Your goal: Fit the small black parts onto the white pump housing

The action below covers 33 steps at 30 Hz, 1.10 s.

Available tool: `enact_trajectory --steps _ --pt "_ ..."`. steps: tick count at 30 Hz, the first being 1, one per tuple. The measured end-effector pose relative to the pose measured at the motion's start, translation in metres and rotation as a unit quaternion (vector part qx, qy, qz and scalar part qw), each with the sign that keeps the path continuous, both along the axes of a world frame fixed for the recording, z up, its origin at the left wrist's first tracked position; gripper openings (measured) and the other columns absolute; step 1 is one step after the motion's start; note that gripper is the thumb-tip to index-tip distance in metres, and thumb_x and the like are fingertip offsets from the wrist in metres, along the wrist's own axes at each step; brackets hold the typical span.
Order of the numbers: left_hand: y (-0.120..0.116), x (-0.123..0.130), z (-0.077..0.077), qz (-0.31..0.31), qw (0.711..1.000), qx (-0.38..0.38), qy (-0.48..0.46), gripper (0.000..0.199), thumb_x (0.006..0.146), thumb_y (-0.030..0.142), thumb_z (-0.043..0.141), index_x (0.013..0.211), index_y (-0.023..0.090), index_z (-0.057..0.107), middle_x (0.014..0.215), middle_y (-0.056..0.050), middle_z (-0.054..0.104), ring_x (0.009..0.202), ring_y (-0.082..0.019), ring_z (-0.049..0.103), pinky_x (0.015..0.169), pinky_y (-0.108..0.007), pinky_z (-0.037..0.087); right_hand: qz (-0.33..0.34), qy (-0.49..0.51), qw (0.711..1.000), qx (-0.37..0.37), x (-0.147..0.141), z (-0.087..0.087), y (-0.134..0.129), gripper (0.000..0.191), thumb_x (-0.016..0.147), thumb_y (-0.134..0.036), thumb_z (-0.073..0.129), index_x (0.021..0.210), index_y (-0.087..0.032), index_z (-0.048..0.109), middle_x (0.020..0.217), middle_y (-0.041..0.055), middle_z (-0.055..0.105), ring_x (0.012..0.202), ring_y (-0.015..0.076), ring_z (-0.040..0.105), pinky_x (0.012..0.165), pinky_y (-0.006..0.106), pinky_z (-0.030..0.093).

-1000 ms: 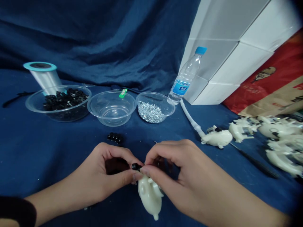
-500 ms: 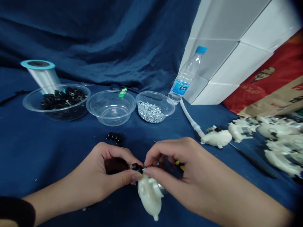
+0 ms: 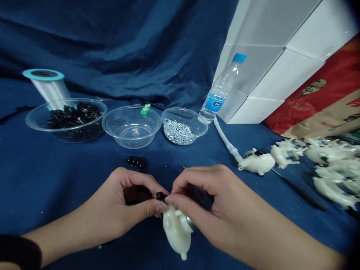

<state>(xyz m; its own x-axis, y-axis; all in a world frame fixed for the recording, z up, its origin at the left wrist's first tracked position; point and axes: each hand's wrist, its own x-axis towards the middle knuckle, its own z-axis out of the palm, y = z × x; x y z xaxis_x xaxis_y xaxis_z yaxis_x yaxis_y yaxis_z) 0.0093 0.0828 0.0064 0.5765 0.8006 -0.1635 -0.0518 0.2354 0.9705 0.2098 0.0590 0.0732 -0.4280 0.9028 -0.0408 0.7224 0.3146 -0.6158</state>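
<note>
My left hand [image 3: 132,204] pinches a small black plastic knob [image 3: 161,196] between thumb and forefinger. Against the knob's right end, my right hand [image 3: 202,198] is closed in a fingertip pinch. The small metal screw at those fingertips half a second ago is now covered by them. Just below both thumbs is a cream plastic housing [image 3: 177,230], rounded, its narrow stub pointing toward me. A silvery metal part [image 3: 190,222] shows at its right side, partly behind my right hand. Whether the housing is held or only touched, I cannot tell.
Behind my hands stand a bowl of black parts [image 3: 75,116], a clear bowl [image 3: 131,138] and a bowl of metal screws [image 3: 180,133]. Black pieces [image 3: 135,162] lie nearer. At right are a bottle [image 3: 215,101], several cream housings [image 3: 332,180] and a black-handled tool [image 3: 303,193].
My right fingertips have moved left, up against the black knob, and the metal screw between them has gone out of sight. The cream housing has barely shifted.
</note>
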Motion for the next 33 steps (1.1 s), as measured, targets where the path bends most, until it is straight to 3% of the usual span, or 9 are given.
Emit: enact_trajectory --steps 6,22,33 --pt "-0.0008 0.0004 -0.0017 0.005 1.0 0.004 -0.016 0.006 0.076 0.022 0.079 0.082 0.021 0.078 0.078 0.001 0.077 0.073 -0.011 0.071 0.068 -0.017 0.056 -0.005 0.015 1.0 -0.016 0.0039 0.0042 -0.0006 0.012 0.094 -0.028 0.062 0.084 -0.031 0.067 0.076 -0.0134 0.066 0.068 0.0057 0.059 0.06 0.021 0.041" --pt "-0.0015 0.0023 -0.0025 0.009 0.999 0.0 -0.05 0.02 0.074 0.021 0.082 0.093 0.026 0.08 0.079 0.001 0.077 0.075 -0.011 0.07 0.07 -0.016 0.055 0.008 -0.048 0.998 0.032 0.0002 0.0093 -0.0014 0.008 0.087 -0.022 0.067 0.083 -0.028 0.07 0.08 -0.0114 0.068 0.07 0.0078 0.061 0.061 0.021 0.042" --pt "0.0003 0.0031 0.0031 0.017 0.999 0.027 -0.035 0.023 0.074 0.012 0.08 0.091 0.028 0.081 0.079 0.002 0.077 0.072 -0.009 0.07 0.065 -0.012 0.053 0.043 -0.051 0.995 0.073 -0.0035 0.0046 -0.0041 0.021 0.091 -0.018 0.058 0.074 -0.02 0.069 0.074 -0.0023 0.064 0.071 0.0139 0.058 0.067 0.029 0.043"
